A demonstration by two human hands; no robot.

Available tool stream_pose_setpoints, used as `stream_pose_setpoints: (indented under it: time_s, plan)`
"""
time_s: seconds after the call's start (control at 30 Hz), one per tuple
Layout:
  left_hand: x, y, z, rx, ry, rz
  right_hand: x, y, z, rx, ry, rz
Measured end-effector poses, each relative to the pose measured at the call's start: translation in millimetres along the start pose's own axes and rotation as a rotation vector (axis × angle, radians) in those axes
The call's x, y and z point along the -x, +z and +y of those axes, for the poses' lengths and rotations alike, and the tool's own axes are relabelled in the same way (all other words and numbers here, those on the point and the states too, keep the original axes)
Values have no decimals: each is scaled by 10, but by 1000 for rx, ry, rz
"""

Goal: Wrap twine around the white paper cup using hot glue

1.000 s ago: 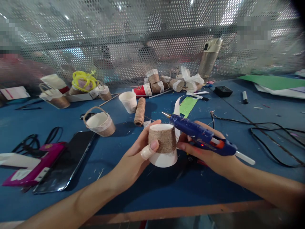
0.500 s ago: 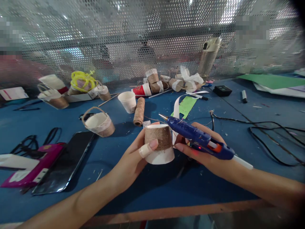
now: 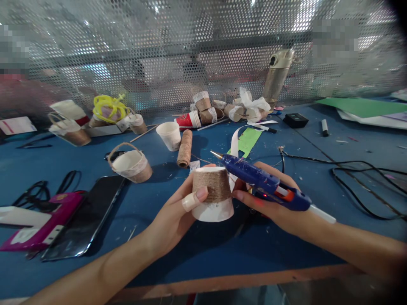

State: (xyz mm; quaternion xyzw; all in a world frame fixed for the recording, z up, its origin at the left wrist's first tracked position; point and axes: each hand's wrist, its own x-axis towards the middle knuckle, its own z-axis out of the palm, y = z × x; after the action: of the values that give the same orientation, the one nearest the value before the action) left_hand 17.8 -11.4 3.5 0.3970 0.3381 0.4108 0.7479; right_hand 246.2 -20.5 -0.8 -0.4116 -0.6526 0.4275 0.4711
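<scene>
My left hand (image 3: 178,207) is closed around a paper cup (image 3: 212,212) held upside down, its upper part wound with brown twine (image 3: 214,184) and its lower band bare white. A pale bandage wraps my left thumb. In my right hand (image 3: 270,203) is a blue glue gun (image 3: 254,173), its metal nozzle pointing left above the cup and a white glue stick poking out behind. My right fingertips are close beside the cup's right side; I cannot tell if they touch it. Just beyond the cup lie a twine spool (image 3: 185,148) and a white paper strip (image 3: 235,146).
A twine-wrapped cup with a handle (image 3: 133,165) and a white cup (image 3: 169,135) stand to the left. A phone (image 3: 85,216) and a magenta object (image 3: 60,216) lie front left. Several wrapped cups, a bottle (image 3: 277,78) and a mesh panel (image 3: 222,51) are behind. A black cable (image 3: 359,163) winds at right.
My left thumb has shifted slightly left on the cup, and the cup sits a touch lower. The glue gun stays in my right hand, almost unmoved.
</scene>
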Motion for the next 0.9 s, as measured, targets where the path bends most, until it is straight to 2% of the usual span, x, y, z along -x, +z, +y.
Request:
stream_pose_setpoints:
  time_s: [0.2, 0.37, 0.43, 0.53, 0.67, 0.9]
  plan:
    - [-4, -33, -24, 7, -31, -31, -11, -17, 26, 32, 45, 32]
    - [36, -43, -4, -4, 1, -68, -104, -95, 61, 114, 96, -25]
    - [50, -41, 12, 12, 7, -71, -128, -120, 76, 110, 82, -2]
    - [49, -42, 29, 23, 10, -61, -120, -134, 74, 142, 24, 98]
    - [23, -52, 14, 21, 16, -38, -63, -135, -2, 249, -153, 246]
    - [18, -50, -11, 8, -8, -90, 13, -160, -30, 337, -313, 331]
